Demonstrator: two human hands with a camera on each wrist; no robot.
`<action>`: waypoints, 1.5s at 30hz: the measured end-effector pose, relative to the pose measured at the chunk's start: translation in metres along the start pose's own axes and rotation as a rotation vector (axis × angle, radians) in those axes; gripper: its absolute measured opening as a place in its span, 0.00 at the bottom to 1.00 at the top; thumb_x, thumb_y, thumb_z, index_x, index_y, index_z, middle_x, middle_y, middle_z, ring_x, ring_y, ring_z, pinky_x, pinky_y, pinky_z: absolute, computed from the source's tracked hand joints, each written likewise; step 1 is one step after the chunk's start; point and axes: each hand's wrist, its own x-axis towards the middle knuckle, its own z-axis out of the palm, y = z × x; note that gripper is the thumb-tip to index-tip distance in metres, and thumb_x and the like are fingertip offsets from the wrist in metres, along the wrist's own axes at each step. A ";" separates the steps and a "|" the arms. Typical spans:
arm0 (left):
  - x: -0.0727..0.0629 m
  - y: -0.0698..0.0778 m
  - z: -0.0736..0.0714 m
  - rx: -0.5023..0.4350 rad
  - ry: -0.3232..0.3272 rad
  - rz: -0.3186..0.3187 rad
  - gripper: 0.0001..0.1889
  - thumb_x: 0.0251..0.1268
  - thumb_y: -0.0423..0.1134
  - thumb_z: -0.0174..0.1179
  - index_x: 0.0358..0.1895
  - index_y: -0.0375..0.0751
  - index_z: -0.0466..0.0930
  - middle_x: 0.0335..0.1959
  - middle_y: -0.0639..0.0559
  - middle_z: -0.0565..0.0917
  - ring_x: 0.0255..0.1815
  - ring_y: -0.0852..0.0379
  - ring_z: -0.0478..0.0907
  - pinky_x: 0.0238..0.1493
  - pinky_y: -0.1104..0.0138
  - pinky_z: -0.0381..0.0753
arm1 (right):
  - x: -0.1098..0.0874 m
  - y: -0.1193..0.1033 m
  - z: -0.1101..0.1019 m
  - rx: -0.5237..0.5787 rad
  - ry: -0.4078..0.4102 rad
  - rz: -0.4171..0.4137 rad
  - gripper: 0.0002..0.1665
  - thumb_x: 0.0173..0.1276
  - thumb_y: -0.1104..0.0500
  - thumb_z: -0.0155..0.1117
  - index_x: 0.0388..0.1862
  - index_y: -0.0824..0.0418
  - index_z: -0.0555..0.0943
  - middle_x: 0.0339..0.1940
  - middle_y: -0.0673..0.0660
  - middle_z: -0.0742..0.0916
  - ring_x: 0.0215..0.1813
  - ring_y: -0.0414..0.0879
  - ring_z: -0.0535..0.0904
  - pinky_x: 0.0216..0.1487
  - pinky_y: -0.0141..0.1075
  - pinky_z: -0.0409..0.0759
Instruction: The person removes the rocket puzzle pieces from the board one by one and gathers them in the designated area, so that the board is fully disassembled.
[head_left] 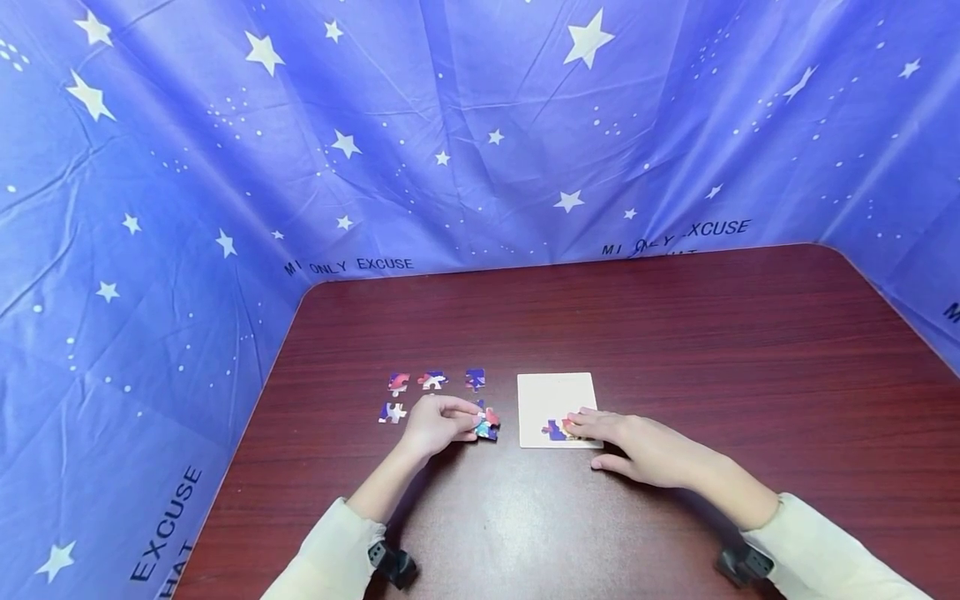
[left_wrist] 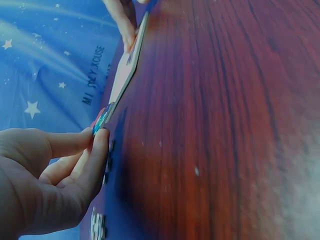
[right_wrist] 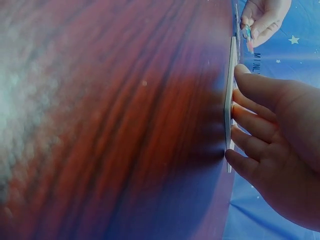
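Between thumb and fingers, my left hand [head_left: 437, 429] pinches a red, teal and blue jigsaw puzzle piece [head_left: 487, 425], just left of a pale square puzzle board [head_left: 551, 396]. In the left wrist view that jigsaw puzzle piece [left_wrist: 101, 120] sits at the fingertips, lifted off the table. A blue-and-red puzzle piece [head_left: 555, 430] lies on the board near its front edge. My right hand [head_left: 648, 450] rests over the board's front right corner with fingers extended. Its fingertips touch down beside that piece and partly hide more of the picture there.
Loose puzzle pieces lie left of the board: a red piece [head_left: 398, 383], a white-and-red piece [head_left: 432, 380], a blue piece [head_left: 476, 379] and a white-and-purple piece [head_left: 392, 412]. The dark red wooden table [head_left: 675, 333] meets a blue star-patterned curtain [head_left: 465, 125].
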 end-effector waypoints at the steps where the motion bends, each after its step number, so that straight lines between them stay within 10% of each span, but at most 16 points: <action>1: 0.000 -0.001 -0.001 0.000 0.002 -0.004 0.09 0.56 0.26 0.64 0.40 0.26 0.84 0.33 0.36 0.88 0.21 0.65 0.83 0.33 0.67 0.86 | 0.000 0.000 0.000 -0.002 0.006 -0.004 0.27 0.65 0.57 0.64 0.64 0.59 0.76 0.64 0.57 0.81 0.66 0.54 0.76 0.61 0.50 0.76; 45: -0.044 -0.027 -0.116 0.259 0.207 -0.056 0.09 0.58 0.28 0.62 0.40 0.26 0.83 0.28 0.43 0.88 0.22 0.62 0.84 0.32 0.68 0.86 | 0.001 0.005 0.004 0.000 0.006 0.013 0.28 0.64 0.57 0.66 0.64 0.58 0.75 0.64 0.56 0.80 0.67 0.53 0.75 0.62 0.49 0.76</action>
